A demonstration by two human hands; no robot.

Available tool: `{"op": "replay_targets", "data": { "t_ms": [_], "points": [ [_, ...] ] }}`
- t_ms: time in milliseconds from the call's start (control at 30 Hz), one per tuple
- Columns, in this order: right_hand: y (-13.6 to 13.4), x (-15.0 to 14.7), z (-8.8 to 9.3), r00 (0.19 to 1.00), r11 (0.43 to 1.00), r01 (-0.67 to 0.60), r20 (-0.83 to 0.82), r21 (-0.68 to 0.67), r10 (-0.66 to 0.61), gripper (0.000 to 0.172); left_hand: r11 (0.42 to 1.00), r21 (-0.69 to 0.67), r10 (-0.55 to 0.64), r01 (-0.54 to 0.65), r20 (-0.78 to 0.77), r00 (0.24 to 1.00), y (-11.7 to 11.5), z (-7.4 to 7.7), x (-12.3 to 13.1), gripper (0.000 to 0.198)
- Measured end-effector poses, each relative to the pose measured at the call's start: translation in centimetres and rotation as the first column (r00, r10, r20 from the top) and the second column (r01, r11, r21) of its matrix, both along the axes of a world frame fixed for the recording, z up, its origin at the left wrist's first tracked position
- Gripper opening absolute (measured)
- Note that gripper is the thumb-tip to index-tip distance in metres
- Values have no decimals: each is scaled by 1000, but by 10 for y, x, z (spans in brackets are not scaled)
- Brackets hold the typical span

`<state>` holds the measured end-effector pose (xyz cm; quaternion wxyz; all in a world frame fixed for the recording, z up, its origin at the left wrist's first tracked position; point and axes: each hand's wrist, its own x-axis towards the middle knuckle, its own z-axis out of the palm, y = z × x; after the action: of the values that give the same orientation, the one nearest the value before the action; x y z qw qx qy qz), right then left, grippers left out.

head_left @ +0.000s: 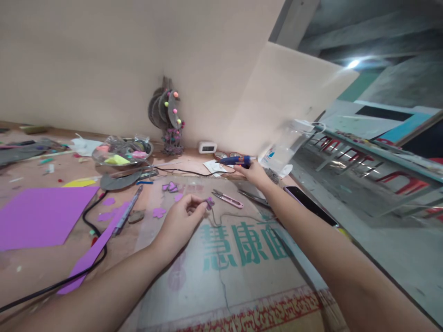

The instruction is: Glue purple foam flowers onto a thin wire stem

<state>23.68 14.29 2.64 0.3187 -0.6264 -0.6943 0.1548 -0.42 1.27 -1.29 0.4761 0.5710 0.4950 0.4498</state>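
My left hand point(182, 216) pinches a small purple flower cutout point(209, 203) between thumb and fingertips, over the printed sheet. A grey string point(221, 272) runs down from around the flower across that sheet. Farther back, my right hand point(255, 174) is closed around a blue glue gun point(238, 160), whose tip points left. Pink-handled thread snips point(228, 199) lie between the hands, beside dark scissors point(254, 198) that my right forearm partly covers. Left of the left hand are a loose purple flower point(159, 212) and a small cluster of purple pieces point(170, 186).
A purple sheet point(44, 216), a pen point(128, 210) and a black cord point(86, 216) lie at left. Behind stand a metal dish point(121, 161) of craft bits, a pompom-trimmed grey ornament point(166, 115) and a small white clock point(207, 147). At right are a phone point(309, 205) and a plastic jug point(285, 143).
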Motion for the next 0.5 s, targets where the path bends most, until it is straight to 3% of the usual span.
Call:
{"op": "replay_targets", "data": {
  "t_ms": [133, 267, 400, 500],
  "points": [
    [20, -3, -18, 999, 999, 25, 44, -42, -23, 34, 1000, -14, -1, 1, 31, 1000, 0, 2, 1, 17],
    [15, 3, -20, 997, 999, 24, 71, -27, -22, 40, 1000, -27, -2, 3, 37, 999, 0, 3, 1, 17],
    [-18, 10, -16, 996, 997, 52, 72, 56, -56, 53, 1000, -26, 7, -7, 20, 1000, 0, 1, 1, 17],
    [-58, -1, -9, 1000, 983, 29, 5, 184, -30, 37, 1000, -3, 11, -11, 12, 1000, 1, -1, 1, 17]
  ]
}}
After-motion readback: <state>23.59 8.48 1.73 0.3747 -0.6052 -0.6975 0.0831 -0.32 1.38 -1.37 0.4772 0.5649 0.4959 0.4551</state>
